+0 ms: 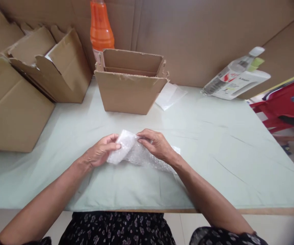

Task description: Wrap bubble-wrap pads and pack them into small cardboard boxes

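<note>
A piece of clear bubble wrap (147,157) lies on the pale green cloth in front of me, partly folded into a whitish bundle (122,146) at its left end. My left hand (101,149) grips the bundle's left side, thumb on top. At the bundle's upper right, my right hand (157,144) pinches the edge of the bubble wrap between thumb and fingers. The sheet's right part runs beneath my right hand and wrist. Whether something is wrapped inside the bundle I cannot tell.
An open cardboard box (131,93) stands just beyond my hands, with flat clear plastic (171,95) beside it. More cardboard boxes (67,68) fill the left. An orange bottle (101,27) and a clear bottle (228,75) stand at the back. A red chair (289,102) is at the right.
</note>
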Tool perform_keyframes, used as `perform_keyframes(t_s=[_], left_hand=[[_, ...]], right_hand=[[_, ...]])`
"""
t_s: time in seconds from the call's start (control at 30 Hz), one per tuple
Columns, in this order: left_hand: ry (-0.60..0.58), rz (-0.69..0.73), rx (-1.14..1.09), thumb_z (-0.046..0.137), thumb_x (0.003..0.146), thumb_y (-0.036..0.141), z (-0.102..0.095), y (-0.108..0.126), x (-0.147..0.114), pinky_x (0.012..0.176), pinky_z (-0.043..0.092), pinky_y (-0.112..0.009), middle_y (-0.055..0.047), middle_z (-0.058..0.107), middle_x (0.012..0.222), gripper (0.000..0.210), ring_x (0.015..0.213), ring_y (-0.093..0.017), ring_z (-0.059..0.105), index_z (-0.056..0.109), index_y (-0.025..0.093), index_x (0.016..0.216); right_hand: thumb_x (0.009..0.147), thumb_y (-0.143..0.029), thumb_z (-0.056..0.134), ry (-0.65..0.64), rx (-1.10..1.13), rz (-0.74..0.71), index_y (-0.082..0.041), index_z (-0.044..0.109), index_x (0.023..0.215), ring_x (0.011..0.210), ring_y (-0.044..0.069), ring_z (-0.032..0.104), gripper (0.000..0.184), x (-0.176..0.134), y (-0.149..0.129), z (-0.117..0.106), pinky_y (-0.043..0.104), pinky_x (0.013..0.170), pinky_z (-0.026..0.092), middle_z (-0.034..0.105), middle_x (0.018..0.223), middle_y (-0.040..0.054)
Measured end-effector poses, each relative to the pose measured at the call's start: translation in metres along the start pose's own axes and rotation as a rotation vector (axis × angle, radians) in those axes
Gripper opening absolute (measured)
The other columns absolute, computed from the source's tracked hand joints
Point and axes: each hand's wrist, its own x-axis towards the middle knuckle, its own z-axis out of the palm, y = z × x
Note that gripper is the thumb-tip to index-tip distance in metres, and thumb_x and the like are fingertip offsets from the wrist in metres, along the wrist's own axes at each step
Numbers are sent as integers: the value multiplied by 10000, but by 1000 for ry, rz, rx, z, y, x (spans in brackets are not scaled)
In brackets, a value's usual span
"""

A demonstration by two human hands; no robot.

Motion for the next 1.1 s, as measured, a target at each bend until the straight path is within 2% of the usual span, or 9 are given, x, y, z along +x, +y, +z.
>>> perform_keyframes(t_s=[0.13,0.27,0.4,0.53,0.63,0.77,0.87,0.93,1.1], left_hand=[[-43,-132,-177,919,606,503,-4,0,-8,653,514,-251,-41,703,794,519,687,-148,639,705,128,895],[-43,-193,-125,935,617,369,-6,-1,-14,709,527,-258,-60,724,868,544,766,-170,670,700,127,1043],[189,50,147,900,644,314,-21,11,-20,716,506,-260,-41,696,990,768,805,-163,656,580,197,1333],[466,306,533,829,661,351,-42,25,-20,714,484,-271,-48,644,1054,912,827,-160,626,460,207,1482],[505,335,692,754,679,370,-56,28,-21,673,468,-282,-56,642,1031,920,779,-163,619,412,179,1512],[547,371,900,641,757,350,-64,23,-23,624,433,-278,-43,644,958,741,672,-137,550,496,162,1459],[603,522,1181,566,813,252,-55,25,-14,721,470,-307,-53,676,1017,585,739,-161,588,586,198,1395],[566,666,1388,510,849,178,-41,32,3,824,486,-336,-75,695,1069,525,885,-208,640,626,203,1360],[440,871,1648,505,876,101,1,44,54,1066,424,-505,-164,661,1286,497,1215,-331,591,635,140,1354]], right_hand=[[958,-191,596,-62,51,-30,-211,733,1040,842,140,683,161,-1,-3,-7,270,768,535,739,961,45],[936,-167,597,-157,9,38,-196,747,1031,848,148,687,179,3,-3,-9,279,789,524,752,977,51],[894,-155,611,-194,-42,220,-206,755,1032,858,160,690,206,5,7,-9,293,801,517,766,990,40],[892,-328,672,-165,-107,392,-193,720,1186,801,182,685,326,-3,15,-19,320,758,525,761,936,48],[868,-436,699,-179,-203,469,-216,676,1294,872,239,714,481,-25,16,-33,364,778,545,768,976,66],[841,-392,714,-179,-275,513,-293,609,1418,864,268,729,595,-73,6,-49,402,780,570,775,971,53],[888,-351,657,-147,-160,548,-323,572,1470,823,240,726,588,-109,-11,-47,395,786,585,770,941,37],[913,-373,648,-126,-2,570,-329,599,1450,876,230,729,541,-128,-27,-36,384,822,590,774,1008,43],[916,-473,680,-164,468,686,-322,783,1177,969,222,712,318,-155,-62,7,358,841,582,768,1086,52]])
